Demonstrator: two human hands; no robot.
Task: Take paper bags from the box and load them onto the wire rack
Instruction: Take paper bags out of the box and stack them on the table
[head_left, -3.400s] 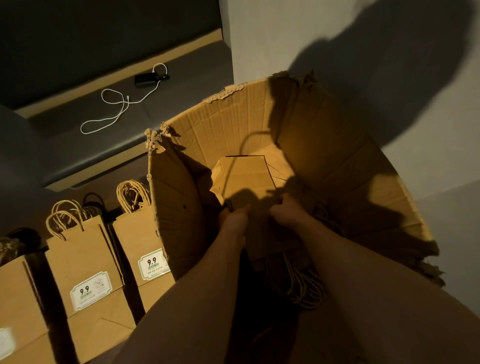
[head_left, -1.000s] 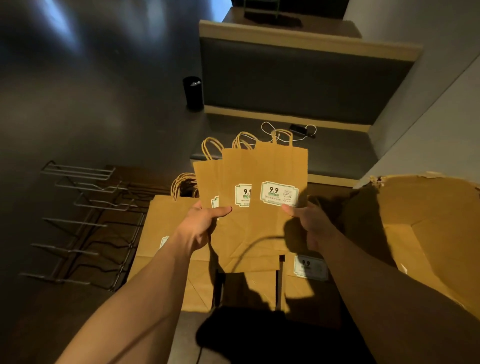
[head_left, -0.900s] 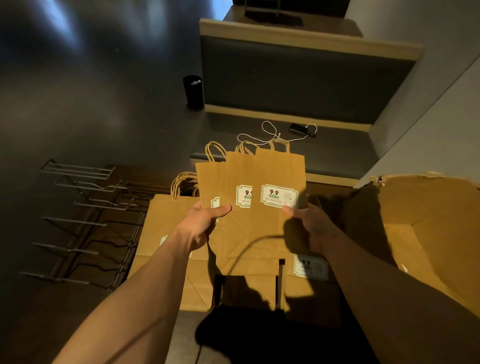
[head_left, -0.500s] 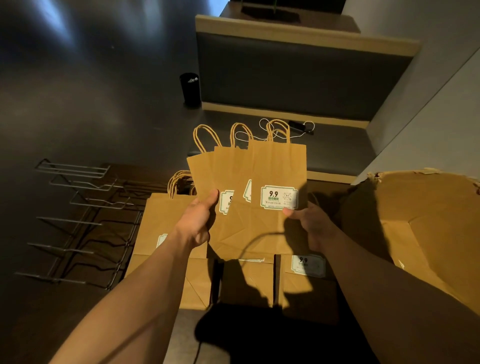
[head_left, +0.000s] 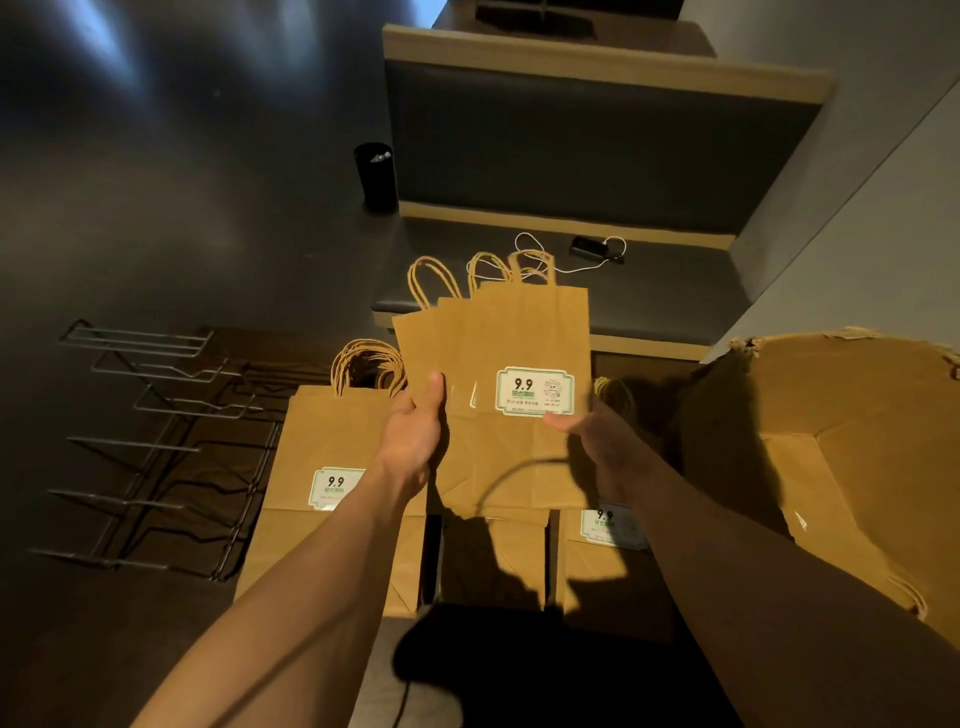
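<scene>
I hold a small fan of flat brown paper bags (head_left: 519, 332) with twine handles and a "9.9" label upright in front of me. My left hand (head_left: 415, 431) grips their left edge, thumb on the front. My right hand (head_left: 592, 441) pinches the lower right part just under the label. Below the held bags, more paper bags (head_left: 322, 447) stand in the wire rack (head_left: 156, 405), whose left slots hold nothing. The open cardboard box (head_left: 831, 447) stands at the right.
A dark bench seat (head_left: 597, 291) with a black device and a white cable (head_left: 592, 249) lies behind the bags. A black cylinder (head_left: 374, 176) stands on the dark floor at its left end. A grey wall rises behind the box.
Earlier both hands were deep in the box; now they hold the bags over the rack. In the last second the fanned bags have been pushed closer together, hiding the two rear labels.
</scene>
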